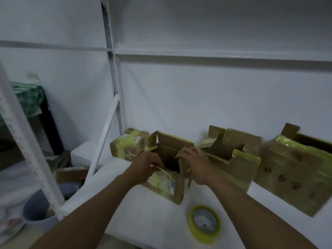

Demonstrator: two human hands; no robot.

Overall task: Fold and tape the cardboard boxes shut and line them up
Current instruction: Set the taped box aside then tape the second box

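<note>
Four boxes on the white shelf [136, 209]; folding step in hand on the open box [168, 168] at centre frame, second from the left. Top flaps up, dark inside visible, old yellow tape and a label on the near face. Left hand [145, 163] curled over the near-left flap edge, fingers gripping it. Right hand [193, 161] closed on the right flap, fingers over the edge. Sealed box [128, 143] just behind-left, taped shut, touching or nearly so. Two more open boxes to the right: middle box [231, 159] just beside, far box [294, 169] at right edge. Tape roll [204, 224] flat on the shelf, lower centre, near the box but untouched. Likely next: press side flaps down, close long flaps over them, hold seam with one hand, reach for tape with the other. Then slide into line beside the sealed one.
</note>
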